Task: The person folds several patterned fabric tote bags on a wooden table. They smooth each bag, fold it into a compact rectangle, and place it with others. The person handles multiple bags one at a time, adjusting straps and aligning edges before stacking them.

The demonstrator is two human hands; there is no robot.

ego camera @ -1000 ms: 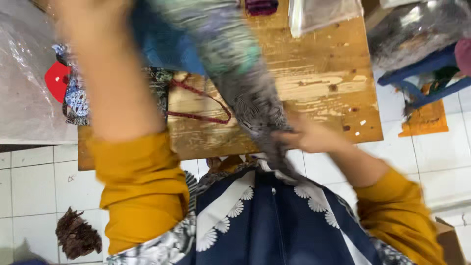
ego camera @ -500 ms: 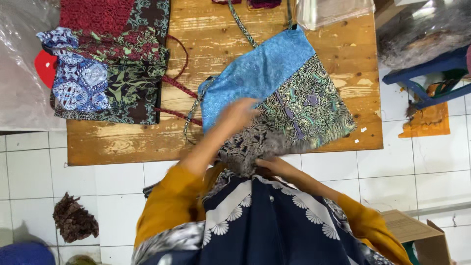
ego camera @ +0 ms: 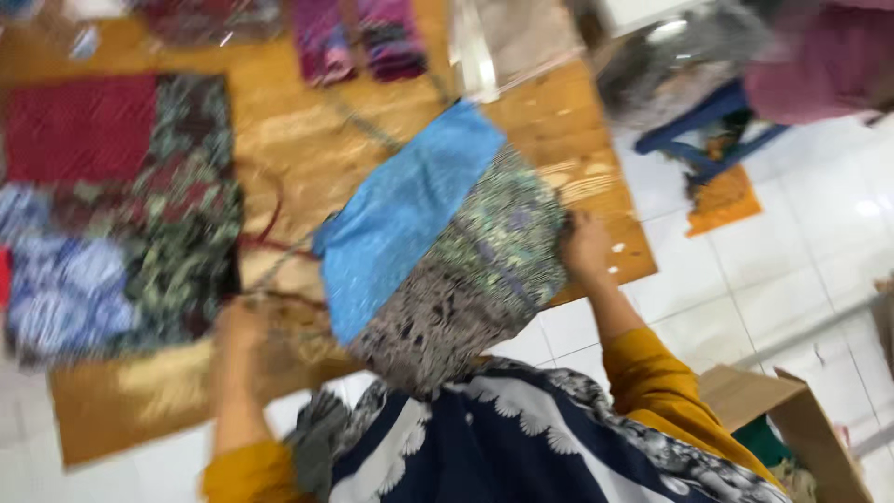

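On the board: one patchwork fabric bag (ego camera: pixel 447 251), blue panel over patterned panels, overhanging the near edge
Right hand (ego camera: pixel 582 244): fingers closed on the bag's right edge
Left hand (ego camera: pixel 240 326): blurred, beside the bag's cord; finger state cannot be told
Count: two hands, one bag in hand, one stack of patterned fabrics (ego camera: pixel 121 205) at left
Surface: wooden board (ego camera: pixel 307 140) on white tiled floor (ego camera: pixel 801 251); cardboard box (ego camera: pixel 792 428) lower right
Change: half a second ago both hands met at the bag's lower edge; now spread apart

single head-worn view, looking steeply down, close over a wooden table (ego camera: pixel 279 149), tilted, perhaps motion-blurred
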